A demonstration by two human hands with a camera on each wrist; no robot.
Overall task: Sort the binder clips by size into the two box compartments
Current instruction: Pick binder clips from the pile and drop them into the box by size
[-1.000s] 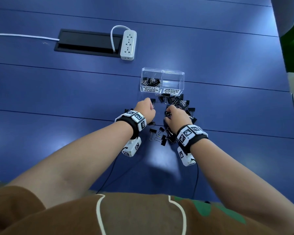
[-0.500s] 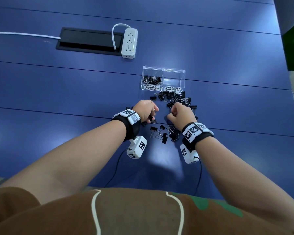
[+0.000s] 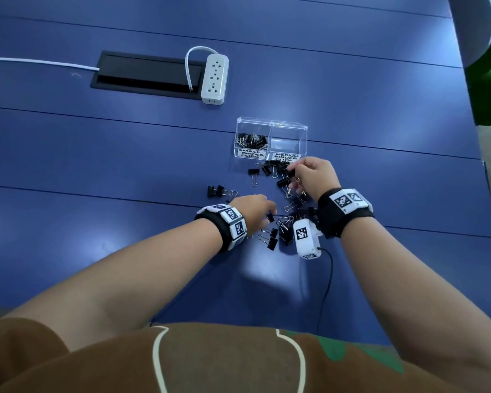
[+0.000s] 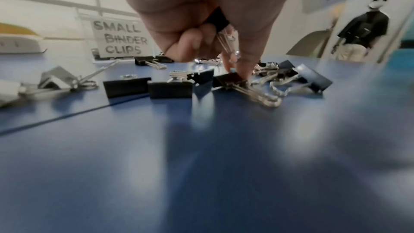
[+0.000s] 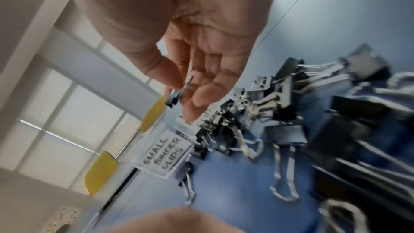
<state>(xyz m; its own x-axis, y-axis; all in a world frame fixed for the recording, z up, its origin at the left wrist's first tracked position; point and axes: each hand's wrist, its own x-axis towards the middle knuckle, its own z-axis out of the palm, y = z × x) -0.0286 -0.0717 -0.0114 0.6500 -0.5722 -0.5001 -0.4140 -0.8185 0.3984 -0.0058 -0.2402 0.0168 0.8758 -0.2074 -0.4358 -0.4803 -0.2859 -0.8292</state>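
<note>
Black binder clips [image 3: 278, 180] lie scattered on the blue table [image 3: 125, 165], at six o'clock of the clear box [image 3: 271, 141]. Left hand [image 3: 255, 211] grips one clip [image 4: 218, 19], fingertips on another. Right hand [image 3: 313, 177] pinches a small clip [image 5: 173, 97] near the box.

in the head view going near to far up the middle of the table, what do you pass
Left hand reaching into the loose black binder clips → right hand pinching a small black clip → clear two-compartment plastic box with small clips only in its left side → white power strip beside the black cable hatch.
</note>
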